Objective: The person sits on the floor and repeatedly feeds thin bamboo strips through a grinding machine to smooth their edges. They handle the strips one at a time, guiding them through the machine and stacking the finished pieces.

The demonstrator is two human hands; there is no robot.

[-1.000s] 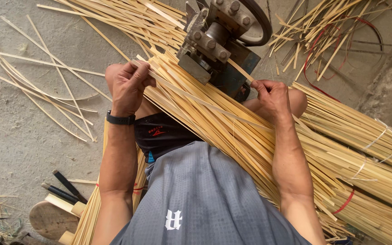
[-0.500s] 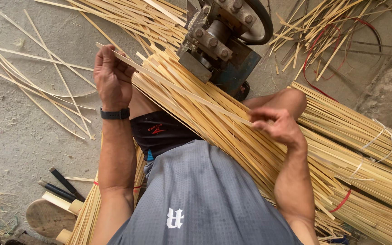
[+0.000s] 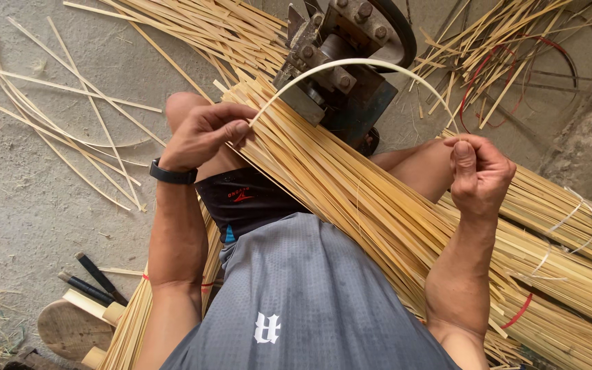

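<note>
Left hand (image 3: 203,133) and right hand (image 3: 479,173) each pinch one end of a bent strip (image 3: 358,63), arched over the bundle (image 3: 351,199) beside the machine (image 3: 340,62).

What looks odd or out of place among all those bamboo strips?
One strip is bent into a high arch between the left hand and right hand, while the bundle across the lap lies straight. Loose strips are scattered anyhow on the concrete floor.
</note>
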